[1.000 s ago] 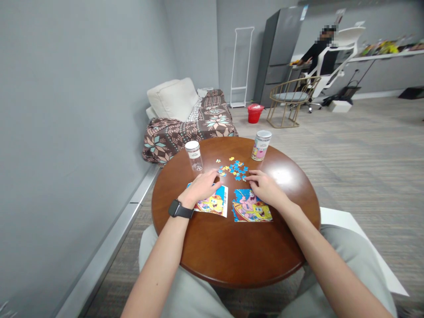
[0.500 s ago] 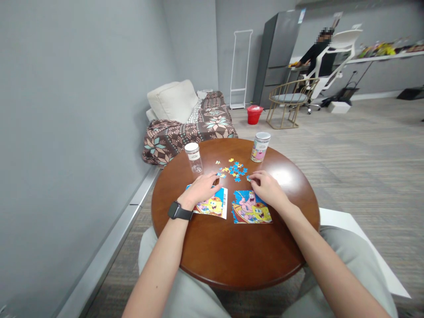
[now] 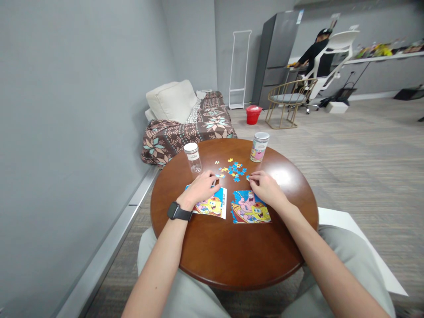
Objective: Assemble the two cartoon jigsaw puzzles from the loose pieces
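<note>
Just at right grip (image 3: 266,187), puzzle piece (image 3: 247,177)

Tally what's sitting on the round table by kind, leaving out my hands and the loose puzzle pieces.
Containers: 2, a clear jar and a printed canister
Picture sheet: 1
Joined puzzle: 1
Total: 4
</note>
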{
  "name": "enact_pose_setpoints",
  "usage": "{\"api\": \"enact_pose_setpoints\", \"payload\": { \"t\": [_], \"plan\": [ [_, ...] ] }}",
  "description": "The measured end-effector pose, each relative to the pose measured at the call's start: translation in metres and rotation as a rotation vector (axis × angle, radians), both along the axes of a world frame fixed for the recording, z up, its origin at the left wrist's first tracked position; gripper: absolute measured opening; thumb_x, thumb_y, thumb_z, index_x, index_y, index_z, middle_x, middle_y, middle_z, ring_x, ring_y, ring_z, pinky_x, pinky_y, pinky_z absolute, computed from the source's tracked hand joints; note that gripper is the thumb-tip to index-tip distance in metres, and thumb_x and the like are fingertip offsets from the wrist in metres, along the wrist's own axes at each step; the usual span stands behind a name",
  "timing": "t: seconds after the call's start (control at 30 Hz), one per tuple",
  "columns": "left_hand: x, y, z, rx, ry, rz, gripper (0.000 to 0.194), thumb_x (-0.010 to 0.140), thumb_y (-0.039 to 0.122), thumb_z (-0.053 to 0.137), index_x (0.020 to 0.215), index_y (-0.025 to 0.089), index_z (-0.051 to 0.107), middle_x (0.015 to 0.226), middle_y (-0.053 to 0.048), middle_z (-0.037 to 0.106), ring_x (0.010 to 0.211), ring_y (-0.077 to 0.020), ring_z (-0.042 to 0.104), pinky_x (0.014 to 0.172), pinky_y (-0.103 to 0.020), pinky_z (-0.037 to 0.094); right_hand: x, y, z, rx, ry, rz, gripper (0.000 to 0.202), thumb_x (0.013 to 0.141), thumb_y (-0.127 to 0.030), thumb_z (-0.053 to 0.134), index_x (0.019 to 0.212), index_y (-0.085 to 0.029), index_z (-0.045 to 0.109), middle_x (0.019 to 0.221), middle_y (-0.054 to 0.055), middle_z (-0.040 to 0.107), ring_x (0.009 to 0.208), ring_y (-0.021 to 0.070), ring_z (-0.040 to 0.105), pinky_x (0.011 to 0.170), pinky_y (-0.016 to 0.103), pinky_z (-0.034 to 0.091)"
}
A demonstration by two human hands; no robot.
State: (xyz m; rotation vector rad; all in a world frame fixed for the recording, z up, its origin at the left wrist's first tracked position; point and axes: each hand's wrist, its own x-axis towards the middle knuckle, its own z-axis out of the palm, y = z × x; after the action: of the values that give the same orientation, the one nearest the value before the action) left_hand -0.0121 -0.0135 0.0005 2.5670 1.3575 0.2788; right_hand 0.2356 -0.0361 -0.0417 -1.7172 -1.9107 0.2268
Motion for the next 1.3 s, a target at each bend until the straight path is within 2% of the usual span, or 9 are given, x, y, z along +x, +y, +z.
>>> {"api": "enact_pose_setpoints", "payload": {
  "t": [0.3, 0.57, 0.83, 0.97, 1.07, 1.2, 1.3],
  "plan": [
    [0.002, 0.002, 0.0, 0.033, 0.01, -0.054, 0.033, 0.094, 0.035, 0.043, 0.11, 0.014, 0.063, 0.118, -0.01, 0.063, 0.109, -0.0224, 0.059, 0.1, -0.035, 0.043, 0.0, 0.001, 0.001, -0.03, -0.02, -0.029, 0.032, 0.087, -0.024, 0.047, 0.1, -0.015, 0.075, 0.117, 0.012, 0.065, 0.108, 0.0254, 0.062, 0.1, 0.038, 0.045],
    [-0.002, 0.008, -0.011, 0.062, 0.027, -0.105, 0.037, 0.095, 0.035, 0.042, 0.121, 0.019, 0.062, 0.137, -0.007, 0.056, 0.128, -0.0233, 0.05, 0.107, -0.036, 0.038, -0.002, -0.001, 0.003, -0.026, 0.004, -0.012, 0.031, 0.087, -0.023, 0.047, 0.102, -0.014, 0.073, 0.117, 0.013, 0.065, 0.108, 0.027, 0.062, 0.101, 0.041, 0.045],
    [0.001, 0.004, -0.003, 0.01, 0.05, -0.041, 0.044, 0.095, 0.038, 0.042, 0.125, 0.013, 0.06, 0.137, -0.012, 0.055, 0.124, -0.0244, 0.052, 0.107, -0.036, 0.039, -0.002, 0.0, 0.002, -0.011, 0.011, 0.019, 0.03, 0.087, -0.023, 0.048, 0.098, -0.015, 0.074, 0.115, 0.012, 0.066, 0.107, 0.0259, 0.063, 0.1, 0.041, 0.046],
    [-0.001, 0.005, -0.005, 0.01, 0.05, -0.03, 0.045, 0.095, 0.039, 0.042, 0.128, 0.013, 0.058, 0.142, -0.012, 0.051, 0.132, -0.0251, 0.046, 0.111, -0.038, 0.034, -0.002, 0.0, 0.002, 0.01, 0.024, 0.035, 0.029, 0.087, -0.022, 0.048, 0.098, -0.016, 0.074, 0.113, 0.012, 0.066, 0.105, 0.0256, 0.064, 0.099, 0.042, 0.048],
    [-0.001, 0.006, -0.009, 0.001, 0.035, -0.082, 0.044, 0.097, 0.038, 0.038, 0.13, 0.014, 0.056, 0.145, -0.011, 0.048, 0.138, -0.023, 0.039, 0.114, -0.037, 0.03, -0.004, 0.0, 0.003, 0.048, 0.005, 0.096, 0.03, 0.087, -0.021, 0.048, 0.102, -0.016, 0.073, 0.115, 0.012, 0.067, 0.107, 0.0258, 0.063, 0.1, 0.043, 0.048],
    [0.001, 0.007, -0.013, -0.013, 0.017, -0.182, 0.045, 0.099, 0.039, 0.034, 0.133, 0.017, 0.054, 0.149, -0.007, 0.044, 0.142, -0.0204, 0.032, 0.117, -0.036, 0.025, -0.009, -0.002, 0.006, 0.102, -0.066, 0.298, 0.034, 0.088, -0.018, 0.045, 0.111, -0.015, 0.07, 0.123, 0.011, 0.066, 0.122, 0.0262, 0.057, 0.108, 0.045, 0.042],
    [0.003, 0.008, -0.016, -0.028, 0.014, -0.207, 0.046, 0.098, 0.041, 0.034, 0.134, 0.018, 0.052, 0.149, -0.007, 0.044, 0.141, -0.0205, 0.033, 0.117, -0.039, 0.023, -0.012, -0.004, 0.007, 0.089, -0.119, 0.374, 0.035, 0.087, -0.016, 0.046, 0.112, -0.013, 0.07, 0.123, 0.012, 0.067, 0.124, 0.0269, 0.056, 0.109, 0.045, 0.042]
  ]
}}
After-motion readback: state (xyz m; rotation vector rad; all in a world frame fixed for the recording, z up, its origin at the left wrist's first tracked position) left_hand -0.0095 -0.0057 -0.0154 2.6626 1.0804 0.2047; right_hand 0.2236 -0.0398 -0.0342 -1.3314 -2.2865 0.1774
